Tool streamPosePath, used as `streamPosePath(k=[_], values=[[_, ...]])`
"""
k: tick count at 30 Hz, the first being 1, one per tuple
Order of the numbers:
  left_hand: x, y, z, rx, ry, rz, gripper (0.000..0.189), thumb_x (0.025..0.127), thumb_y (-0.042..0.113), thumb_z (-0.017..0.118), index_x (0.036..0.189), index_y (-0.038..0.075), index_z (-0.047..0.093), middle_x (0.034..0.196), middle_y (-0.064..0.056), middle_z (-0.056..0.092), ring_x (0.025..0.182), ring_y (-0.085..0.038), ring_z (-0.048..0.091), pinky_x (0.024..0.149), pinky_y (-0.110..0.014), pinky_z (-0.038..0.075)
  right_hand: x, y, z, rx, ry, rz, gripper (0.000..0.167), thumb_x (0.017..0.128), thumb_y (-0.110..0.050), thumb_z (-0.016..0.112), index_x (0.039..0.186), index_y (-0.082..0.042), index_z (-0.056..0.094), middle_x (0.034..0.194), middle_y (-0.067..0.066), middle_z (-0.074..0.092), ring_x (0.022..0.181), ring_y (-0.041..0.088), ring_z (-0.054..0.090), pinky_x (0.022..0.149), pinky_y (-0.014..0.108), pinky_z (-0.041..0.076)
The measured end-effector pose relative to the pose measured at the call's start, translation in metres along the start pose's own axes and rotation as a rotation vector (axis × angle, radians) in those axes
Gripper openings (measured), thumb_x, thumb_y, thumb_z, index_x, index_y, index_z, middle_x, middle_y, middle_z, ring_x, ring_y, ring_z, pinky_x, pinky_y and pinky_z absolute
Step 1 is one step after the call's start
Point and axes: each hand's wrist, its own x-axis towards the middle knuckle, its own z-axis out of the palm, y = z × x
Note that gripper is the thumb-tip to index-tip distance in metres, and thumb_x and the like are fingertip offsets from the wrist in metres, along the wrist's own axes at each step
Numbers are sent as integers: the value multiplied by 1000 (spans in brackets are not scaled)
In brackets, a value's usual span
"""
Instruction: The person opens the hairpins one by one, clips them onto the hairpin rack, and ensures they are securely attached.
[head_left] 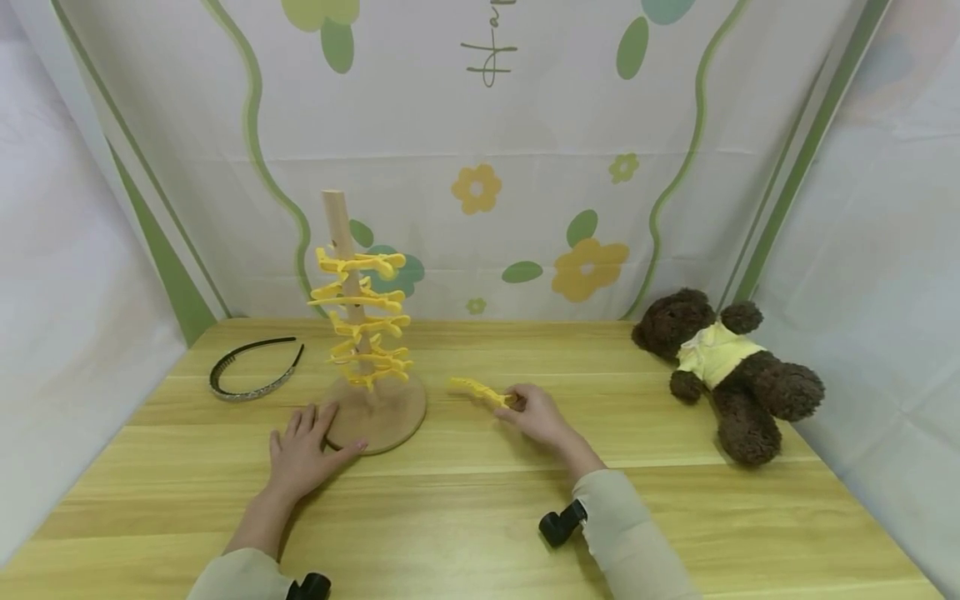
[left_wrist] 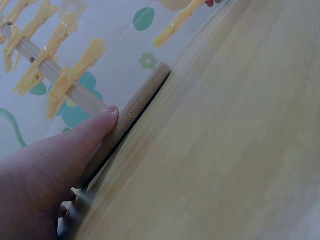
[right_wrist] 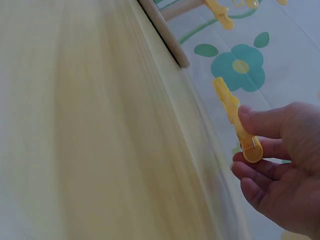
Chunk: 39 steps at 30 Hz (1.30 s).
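A wooden stand with a round base point(head_left: 397, 421) and an upright post point(head_left: 337, 221) carries several yellow hair clips point(head_left: 367, 321) in tiers. My left hand point(head_left: 303, 458) rests with fingers spread at the base's left front edge. In the left wrist view, the thumb point(left_wrist: 82, 135) lies against the base's rim point(left_wrist: 130, 112), while the other fingers are mostly hidden. To the right of the stand, my right hand point(head_left: 538, 414) pinches one yellow hair clip point(head_left: 476, 389) by its end, its tip pointing toward the stand. In the right wrist view, thumb and fingers hold this clip point(right_wrist: 232, 107) above the table.
A black headband point(head_left: 251, 392) with a glittery band lies on the wooden table point(head_left: 450, 517), left of the stand. A brown teddy bear point(head_left: 720, 358) in a yellow shirt lies at the right. Behind the table hangs a white cloth point(head_left: 420, 117) with printed flowers.
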Motion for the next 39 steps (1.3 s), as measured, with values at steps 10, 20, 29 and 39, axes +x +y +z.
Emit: streamPosePath(k=[10,20,29,39], values=[[0,-3,1,14,4,-4,88,73,62,51,134,4,28,133,-32,18,120,-48,10,84,-67,-1,16,-17,-49,-110,-12,-66,34,79,-16,63,107,3,56,89,9,57,81,21,53,66,33,44],[0,-4,1,8,11,-4,87,73,61,51,134,3,28,132,-32,18,120,-48,10,84,-67,-2,43,-62,-109,-121,-33,-129,38,88,-9,50,120,10,42,104,23,53,92,31,52,75,38,44],[0,-5,1,12,1,-7,87,73,62,50,135,4,26,133,-32,17,120,-48,9,85,-66,-3,59,-118,-140,-146,-8,-243,33,90,-9,46,120,5,44,103,19,52,94,30,50,78,39,42],[0,0,0,2,3,6,86,73,61,51,134,4,28,133,-31,18,120,-48,10,84,-67,-2,75,-163,-144,-160,36,-278,39,88,-15,51,122,2,44,106,14,53,92,22,51,78,31,42]])
